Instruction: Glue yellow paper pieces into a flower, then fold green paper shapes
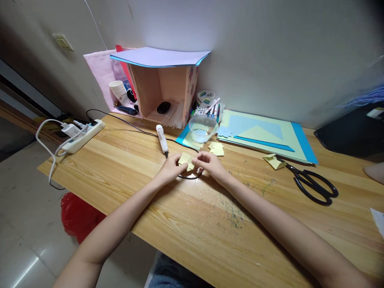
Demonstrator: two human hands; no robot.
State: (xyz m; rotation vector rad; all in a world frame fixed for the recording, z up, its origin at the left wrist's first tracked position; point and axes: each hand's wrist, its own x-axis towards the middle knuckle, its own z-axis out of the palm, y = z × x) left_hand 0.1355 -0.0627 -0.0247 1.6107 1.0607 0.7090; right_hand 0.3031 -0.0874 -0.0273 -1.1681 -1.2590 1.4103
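A small piece of pale yellow paper [186, 159] is held up between my two hands, above the middle of the table. My left hand [171, 169] pinches its left side, with the thumb over the front. At its right edge, the thumb and fingers of my right hand [209, 163] close on the same paper. Just behind my left hand lies a white glue gun [162, 139] with a black cord. More cut yellow pieces [217, 149] rest a little beyond my right hand, near a clear round plastic bowl [203, 127].
Black-handled scissors [315, 185] lie at the right beside a folded yellow paper [274, 161]. Coloured sheets [267, 134] are stacked at the back. An open box [165, 88] stands against the wall; a power strip [83, 137] sits at the left edge.
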